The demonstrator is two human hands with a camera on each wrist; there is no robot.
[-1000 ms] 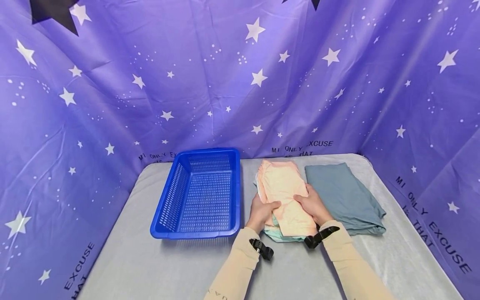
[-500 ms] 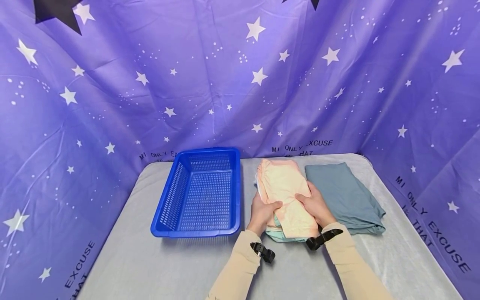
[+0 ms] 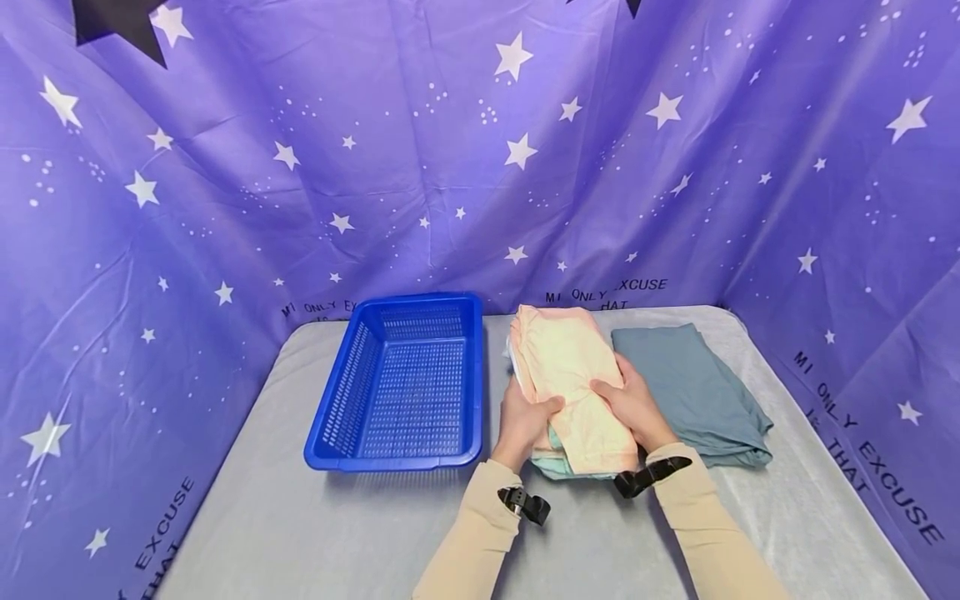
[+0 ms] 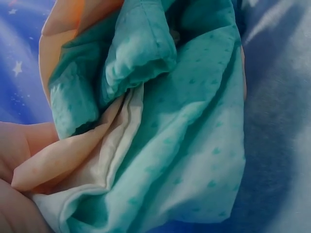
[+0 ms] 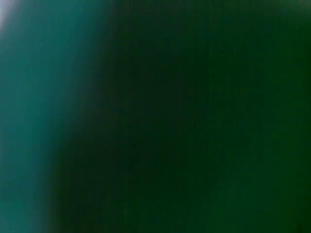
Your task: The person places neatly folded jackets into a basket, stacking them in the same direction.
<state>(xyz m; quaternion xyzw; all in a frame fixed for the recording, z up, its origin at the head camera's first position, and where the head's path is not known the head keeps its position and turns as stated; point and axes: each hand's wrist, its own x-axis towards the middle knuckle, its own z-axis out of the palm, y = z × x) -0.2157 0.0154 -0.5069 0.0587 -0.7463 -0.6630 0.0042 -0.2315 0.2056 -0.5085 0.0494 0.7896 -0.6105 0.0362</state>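
Two folded garments are stacked between my hands: a peach one on top and a mint-green patterned one below. My left hand grips the near left side of the stack, thumb on the peach cloth and fingers hidden under it. On the right edge, my right hand holds the stack in the same way, its thumb pressing a crease. Gathered green cuffs and a pale lining show in the left wrist view. Only blurred dark green fills the right wrist view.
A blue perforated plastic basket stands to the left of the stack. Folded grey-blue cloth lies just right of my right hand. All of it is on a grey covered table, with a purple starry curtain behind and at both sides.
The far end of the held stack has tipped up slightly, and the peach cloth now reaches higher in the head view. Both hands keep their hold; the basket and grey-blue cloth stay put.
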